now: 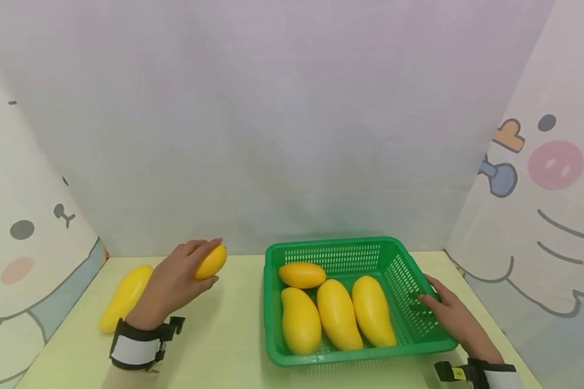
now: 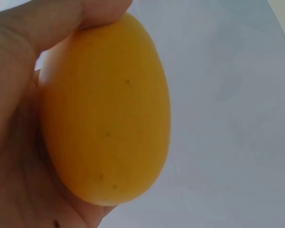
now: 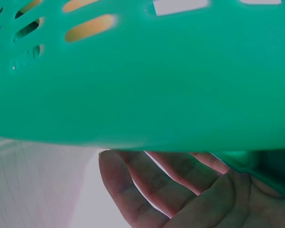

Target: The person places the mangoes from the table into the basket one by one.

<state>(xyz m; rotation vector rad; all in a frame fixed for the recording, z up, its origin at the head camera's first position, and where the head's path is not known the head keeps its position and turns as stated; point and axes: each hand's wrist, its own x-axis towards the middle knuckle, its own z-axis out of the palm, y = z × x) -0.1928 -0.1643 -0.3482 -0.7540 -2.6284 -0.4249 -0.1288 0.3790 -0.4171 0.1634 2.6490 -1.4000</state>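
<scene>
My left hand [image 1: 177,278] holds a small orange-yellow mango [image 1: 211,262] above the left part of the table, thumb and fingers round its sides. Close up in the left wrist view, the mango [image 2: 107,114] shows a few dark specks. Behind that wrist a larger yellow mango [image 1: 126,297] lies on the table, partly covered by the arm. My right hand [image 1: 450,310] grips the right rim of a green plastic basket [image 1: 331,357], its fingers partly hidden by the wall in the right wrist view. Inside lie three large yellow mangoes [image 1: 338,313] and a smaller orange one [image 1: 303,275].
The pale yellow table [image 1: 233,335] ends at a plain whitish cloth backdrop [image 1: 292,135]. Cloth panels printed with cartoon animals stand on the left [image 1: 24,178] and right [image 1: 540,216]. Bare tabletop lies between the left hand and the basket.
</scene>
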